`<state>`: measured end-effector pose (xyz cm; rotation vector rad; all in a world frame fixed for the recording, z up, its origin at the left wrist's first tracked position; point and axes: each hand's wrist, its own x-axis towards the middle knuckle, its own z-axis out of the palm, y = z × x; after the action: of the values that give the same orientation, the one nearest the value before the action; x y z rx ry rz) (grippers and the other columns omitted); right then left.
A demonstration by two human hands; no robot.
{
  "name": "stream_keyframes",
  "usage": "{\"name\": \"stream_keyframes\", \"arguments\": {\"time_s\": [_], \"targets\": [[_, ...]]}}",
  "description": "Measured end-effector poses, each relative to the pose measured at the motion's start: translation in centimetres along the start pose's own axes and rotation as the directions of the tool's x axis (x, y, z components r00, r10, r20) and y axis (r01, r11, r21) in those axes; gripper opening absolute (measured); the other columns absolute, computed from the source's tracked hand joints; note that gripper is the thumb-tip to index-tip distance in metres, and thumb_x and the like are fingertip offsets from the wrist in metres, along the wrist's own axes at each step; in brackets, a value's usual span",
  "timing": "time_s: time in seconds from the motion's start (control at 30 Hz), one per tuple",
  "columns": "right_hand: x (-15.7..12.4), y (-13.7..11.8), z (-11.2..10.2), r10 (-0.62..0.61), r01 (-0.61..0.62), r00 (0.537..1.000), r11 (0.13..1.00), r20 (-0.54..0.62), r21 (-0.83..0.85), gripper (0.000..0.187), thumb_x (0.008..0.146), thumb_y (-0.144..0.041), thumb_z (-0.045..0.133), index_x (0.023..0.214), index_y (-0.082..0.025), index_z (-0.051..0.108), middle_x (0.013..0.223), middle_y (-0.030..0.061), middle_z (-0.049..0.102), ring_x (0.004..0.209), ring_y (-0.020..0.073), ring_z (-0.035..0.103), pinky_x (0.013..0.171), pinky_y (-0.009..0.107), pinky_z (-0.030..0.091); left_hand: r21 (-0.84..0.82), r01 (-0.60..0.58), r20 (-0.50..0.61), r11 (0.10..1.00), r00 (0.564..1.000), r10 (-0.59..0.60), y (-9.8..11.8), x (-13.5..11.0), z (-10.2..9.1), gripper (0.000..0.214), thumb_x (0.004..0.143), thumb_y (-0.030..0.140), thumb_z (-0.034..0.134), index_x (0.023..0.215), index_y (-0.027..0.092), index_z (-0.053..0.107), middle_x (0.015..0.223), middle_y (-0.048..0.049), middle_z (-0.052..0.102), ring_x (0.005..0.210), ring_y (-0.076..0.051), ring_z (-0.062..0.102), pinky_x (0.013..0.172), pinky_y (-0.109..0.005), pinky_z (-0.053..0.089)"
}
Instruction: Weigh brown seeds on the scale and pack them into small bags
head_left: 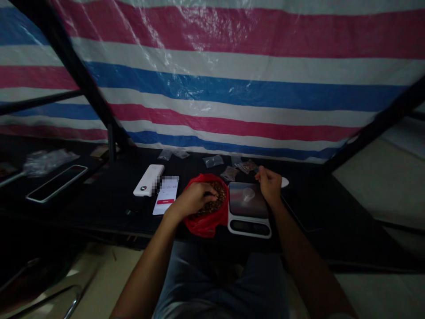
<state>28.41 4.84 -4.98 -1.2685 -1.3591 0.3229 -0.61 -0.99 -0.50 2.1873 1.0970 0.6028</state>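
My left hand [198, 197] reaches over a red plastic bag [206, 226], its fingers bent together against the small brown bean-like pieces [219, 201] inside. Whether a piece sits between those fingertips is hidden. On the right of the bag lies a white kitchen scale [251, 228] with a shiny metal plate and a dark display. My right hand [270, 184] is closed in a pinch above the scale's far right corner; what it holds, if anything, is too small to name. Small clear bags of brown pieces [229, 173] lie just behind the scale.
Empty-looking clear bags [213, 161] lie along the back of the black table [109, 195]. Left of the red bag are a lit phone [167, 195] and a white power bank [148, 179]. Another phone [57, 183] lies far left. A striped plastic sheet [232, 97] hangs behind.
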Motion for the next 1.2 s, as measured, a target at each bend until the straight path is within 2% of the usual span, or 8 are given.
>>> {"name": "stream_keyframes", "arguments": {"time_s": [0.13, 0.3, 0.4, 0.5, 0.6, 0.77, 1.0, 1.2], "targets": [[0.0, -0.3, 0.0, -0.015, 0.015, 1.000, 1.000, 0.013, 0.000, 0.058, 0.091, -0.064, 0.051, 0.053, -0.022, 0.061, 0.054, 0.0044, 0.065, 0.053, 0.0187, 0.060, 0.059, 0.033, 0.048, -0.048, -0.089, -0.002, 0.995, 0.996, 0.088, 2.1, 1.6, -0.4, 0.012, 0.091, 0.018, 0.067, 0.098, 0.017, 0.077, 0.102, -0.0059, 0.079, 0.094, -0.018, 0.073, 0.087, -0.027, 0.052], [0.1, -0.3, -0.1, 0.009, -0.009, 1.000, 1.000, 0.024, 0.000, 0.059, 0.089, -0.067, 0.050, 0.053, -0.022, 0.062, 0.053, 0.0045, 0.065, 0.053, 0.0192, 0.061, 0.058, 0.033, 0.048, -0.047, -0.230, 0.012, 0.972, 0.973, 0.231, 4.9, 5.2, 0.1, 0.011, 0.091, 0.019, 0.068, 0.097, 0.017, 0.077, 0.101, -0.0051, 0.079, 0.094, -0.017, 0.072, 0.086, -0.025, 0.050], [0.1, -0.2, -0.1, 0.022, -0.022, 1.000, 1.000, 0.018, 0.005, 0.059, 0.089, -0.068, 0.051, 0.054, -0.022, 0.062, 0.053, 0.0043, 0.064, 0.052, 0.0191, 0.060, 0.058, 0.033, 0.047, -0.056, -0.300, 0.086, 0.952, 0.949, 0.304, 5.9, 7.1, 1.1, 0.012, 0.091, 0.019, 0.068, 0.096, 0.016, 0.078, 0.099, -0.0057, 0.079, 0.092, -0.017, 0.072, 0.084, -0.024, 0.049], [0.0, -0.3, -0.2, 0.024, -0.024, 1.000, 1.000, 0.020, 0.014, 0.058, 0.090, -0.066, 0.051, 0.054, -0.021, 0.061, 0.054, 0.0043, 0.064, 0.052, 0.0186, 0.059, 0.058, 0.033, 0.046, 0.014, -0.315, 0.168, 0.949, 0.936, 0.308, 6.4, 8.2, 2.0, 0.014, 0.089, 0.012, 0.066, 0.094, 0.016, 0.079, 0.097, -0.0066, 0.079, 0.090, -0.018, 0.072, 0.081, -0.024, 0.049], [0.0, -0.4, -0.2, 0.030, -0.031, 0.999, 0.999, 0.027, 0.013, 0.057, 0.090, -0.065, 0.051, 0.055, -0.021, 0.061, 0.056, 0.0046, 0.064, 0.053, 0.0184, 0.059, 0.058, 0.032, 0.046, 0.108, -0.323, 0.208, 0.940, 0.932, 0.296, 6.5, 8.6, 2.6, 0.021, 0.087, 0.006, 0.062, 0.093, 0.015, 0.080, 0.095, -0.0082, 0.079, 0.090, -0.019, 0.072, 0.082, -0.025, 0.050], [0.2, -0.3, -0.2, 0.031, -0.031, 0.999, 0.999, 0.034, -0.013, 0.058, 0.089, -0.067, 0.050, 0.055, -0.022, 0.061, 0.055, 0.0047, 0.064, 0.054, 0.0188, 0.059, 0.058, 0.032, 0.045, 0.248, -0.343, 0.207, 0.906, 0.932, 0.297, 6.9, 8.6, 3.3, 0.023, 0.087, 0.006, 0.059, 0.093, 0.015, 0.079, 0.098, -0.0109, 0.078, 0.094, -0.024, 0.072, 0.083, -0.029, 0.052], [0.2, -0.1, -0.2, 0.017, -0.017, 1.000, 1.000, 0.026, 0.002, 0.054, 0.091, -0.060, 0.052, 0.055, -0.021, 0.061, 0.055, 0.0046, 0.064, 0.053, 0.0181, 0.058, 0.058, 0.032, 0.044, 0.301, -0.332, 0.242, 0.894, 0.933, 0.265, 7.8, 8.4, 3.1, 0.028, 0.089, 0.006, 0.057, 0.102, 0.016, 0.080, 0.103, -0.0118, 0.078, 0.098, -0.024, 0.072, 0.086, -0.033, 0.054], [0.1, -0.2, -0.2, 0.013, -0.013, 0.999, 1.000, 0.035, -0.007, 0.055, 0.090, -0.062, 0.052, 0.055, -0.021, 0.062, 0.055, 0.0040, 0.064, 0.053, 0.0179, 0.058, 0.058, 0.032, 0.044, 0.297, -0.348, 0.260, 0.889, 0.925, 0.275, 7.7, 8.4, 2.8, 0.026, 0.089, 0.006, 0.059, 0.099, 0.017, 0.080, 0.102, -0.0110, 0.079, 0.099, -0.024, 0.072, 0.089, -0.032, 0.053]]}}
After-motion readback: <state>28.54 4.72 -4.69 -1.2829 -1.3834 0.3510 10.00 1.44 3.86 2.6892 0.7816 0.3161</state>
